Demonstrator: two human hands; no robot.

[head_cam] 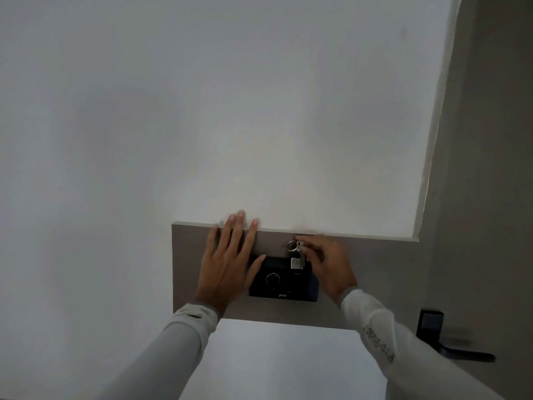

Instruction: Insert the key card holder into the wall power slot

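Black wall power slot (284, 281): right hand (326, 264) pinches one key card holder (297, 262), left hand (227, 261) spread flat.

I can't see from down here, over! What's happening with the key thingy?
Left hand open, flat on panel. Right hand pinching key card holder at black power unit. Fully seated? Can't tell. Nothing in the way.

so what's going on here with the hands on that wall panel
A person in a pale long-sleeved top is working at a black wall power unit set on a grey panel. The right hand pinches a small key card holder with a metal ring, holding it at the unit's top edge. Whether it is seated in the slot cannot be told. The left hand lies open and flat against the panel beside the unit. A dark door handle shows lower right.
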